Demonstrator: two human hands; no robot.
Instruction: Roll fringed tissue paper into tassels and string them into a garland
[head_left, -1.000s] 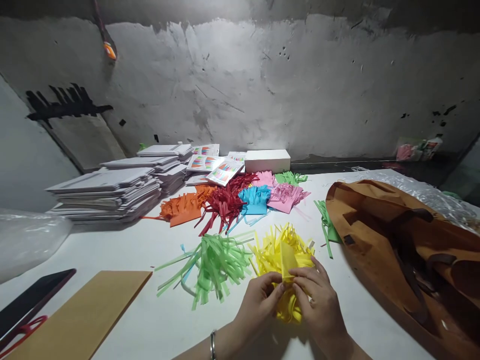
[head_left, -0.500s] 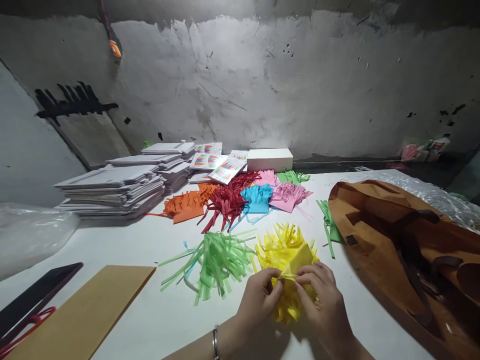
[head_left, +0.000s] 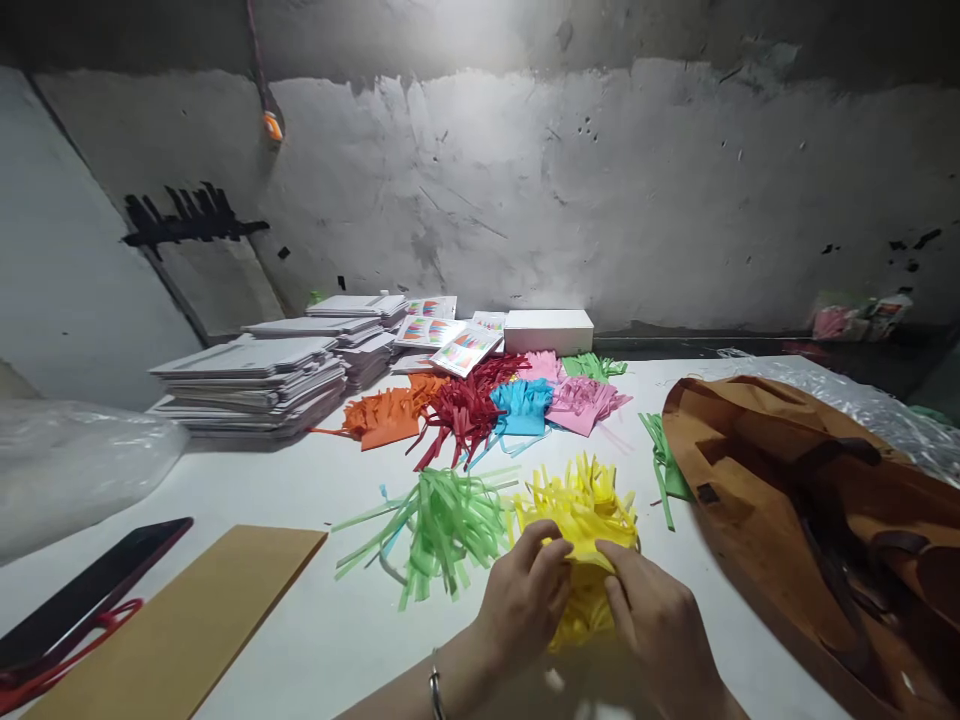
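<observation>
A bundle of yellow fringed tissue paper (head_left: 581,505) lies in front of me, its cut strips fanning out both away from me and toward me. My left hand (head_left: 529,595) pinches the uncut middle band from the left, fingers curled. From the right, my right hand (head_left: 649,610) grips the same band between thumb and index finger. The two hands are a small gap apart, with the yellow paper stretched between them. Left of it lies a light green tissue tassel (head_left: 442,530) with spread strips. A silver bangle (head_left: 436,690) is on my left wrist.
Behind are orange (head_left: 386,415), dark red (head_left: 465,410), blue (head_left: 523,405) and pink fringed papers (head_left: 585,403). Paper packets are stacked (head_left: 255,390) at back left, beside a white box (head_left: 549,331). A brown bag (head_left: 795,500) stands right; a brown board (head_left: 195,610) and dark phone (head_left: 90,585) lie left.
The folded yellow corner that stood up between my hands now lies down flatter. My fingers have shifted along the band and opened a little wider apart. The view has tilted slightly.
</observation>
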